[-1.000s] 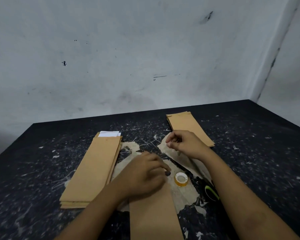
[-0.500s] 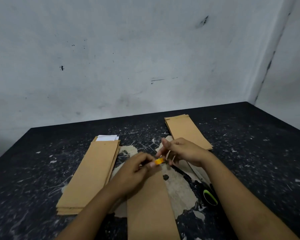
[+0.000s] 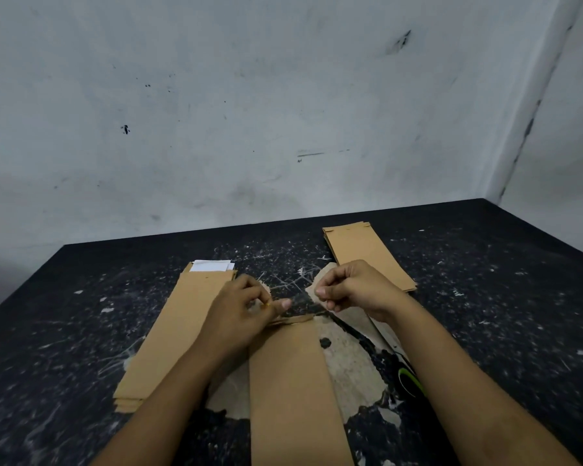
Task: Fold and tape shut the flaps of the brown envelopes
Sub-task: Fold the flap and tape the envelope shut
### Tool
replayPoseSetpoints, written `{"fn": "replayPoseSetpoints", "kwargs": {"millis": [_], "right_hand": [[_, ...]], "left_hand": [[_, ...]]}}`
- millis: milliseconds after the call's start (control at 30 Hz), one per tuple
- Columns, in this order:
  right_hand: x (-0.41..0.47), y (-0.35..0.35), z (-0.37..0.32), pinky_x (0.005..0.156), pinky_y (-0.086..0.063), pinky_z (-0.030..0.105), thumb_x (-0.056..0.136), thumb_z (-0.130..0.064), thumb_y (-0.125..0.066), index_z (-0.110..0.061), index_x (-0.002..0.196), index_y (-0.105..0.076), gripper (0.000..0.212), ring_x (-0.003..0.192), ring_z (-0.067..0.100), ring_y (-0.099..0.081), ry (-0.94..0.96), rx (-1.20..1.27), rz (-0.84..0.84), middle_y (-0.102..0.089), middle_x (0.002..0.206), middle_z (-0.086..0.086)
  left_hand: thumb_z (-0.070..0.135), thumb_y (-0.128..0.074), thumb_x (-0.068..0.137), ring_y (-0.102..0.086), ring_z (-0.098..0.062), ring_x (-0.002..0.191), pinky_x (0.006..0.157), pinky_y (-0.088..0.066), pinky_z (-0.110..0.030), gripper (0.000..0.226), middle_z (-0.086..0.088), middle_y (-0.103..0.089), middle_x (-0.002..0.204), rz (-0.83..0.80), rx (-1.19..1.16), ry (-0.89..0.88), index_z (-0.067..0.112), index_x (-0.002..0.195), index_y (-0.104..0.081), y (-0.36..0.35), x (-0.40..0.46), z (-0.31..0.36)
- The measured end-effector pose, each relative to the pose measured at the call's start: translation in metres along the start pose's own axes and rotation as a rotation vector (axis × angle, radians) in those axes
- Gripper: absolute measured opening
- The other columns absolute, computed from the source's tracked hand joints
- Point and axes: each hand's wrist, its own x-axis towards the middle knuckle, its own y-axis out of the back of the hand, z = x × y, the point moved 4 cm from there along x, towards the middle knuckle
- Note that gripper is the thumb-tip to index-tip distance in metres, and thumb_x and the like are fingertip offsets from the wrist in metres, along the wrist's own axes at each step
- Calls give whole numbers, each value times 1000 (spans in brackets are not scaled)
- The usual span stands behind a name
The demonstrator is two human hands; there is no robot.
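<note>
Left hand (image 3: 239, 307) pinches the tape roll (image 3: 267, 305), right hand (image 3: 350, 287) pinches the tape's free end, both just beyond the near envelope (image 3: 293, 391) lying flat on the counter (image 3: 485, 297).

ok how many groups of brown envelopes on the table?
3: a left stack with white paper sticking out at its far end, a far-right stack, and a single envelope in front centre. The number in each stack cannot be told.

Left hand (image 3: 239, 307) pinching tape roll (image 3: 267, 304), right hand (image 3: 354, 287) pinching tape end, envelope (image 3: 293, 391) beneath
</note>
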Motion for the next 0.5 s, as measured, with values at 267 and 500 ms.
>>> {"fn": "replayPoseSetpoints", "kwargs": {"millis": [267, 500], "right_hand": [[-4, 18, -3, 56, -51, 26, 87, 9, -68, 0, 80, -73, 12, 52, 12, -58, -34, -18, 1, -66, 66, 8], [-5, 23, -1, 54, -51, 25, 87, 9, -67, 1, 81, -73, 11, 51, 13, -58, -76, -59, 46, -67, 65, 7]], "left_hand": [[10, -76, 85, -66, -11, 103, 89, -51, -22, 17, 10, -72, 103, -248, -283, -69, 6, 70, -70, -3, -8, 20], [27, -83, 79, -66, -8, 92, 81, -52, -23, 31, 13, -69, 91, -107, -156, -27, 19, 54, -64, -3, -6, 14]]}}
